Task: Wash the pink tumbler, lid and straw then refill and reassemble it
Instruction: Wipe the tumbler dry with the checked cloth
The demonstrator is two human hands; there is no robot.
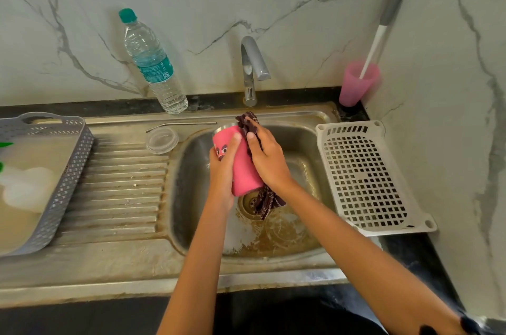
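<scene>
Pink tumbler [241, 170] is being held over sink [186, 197], between both palms. Left hand [222, 170] fingers are being curled round it; right hand [269, 162] fingers are being clamped on cloth [247, 121] against its right flank. Long axis tilted, rim beyond fingertips.

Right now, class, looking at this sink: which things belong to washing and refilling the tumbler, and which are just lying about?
For the job: pink tumbler, gripped by the left hand; dark cloth, held against it by the right hand; clear lid; metal straw; tap; water bottle, probably for refilling.
Lying about: grey basket; white perforated tray; pink cup with brush.
</scene>
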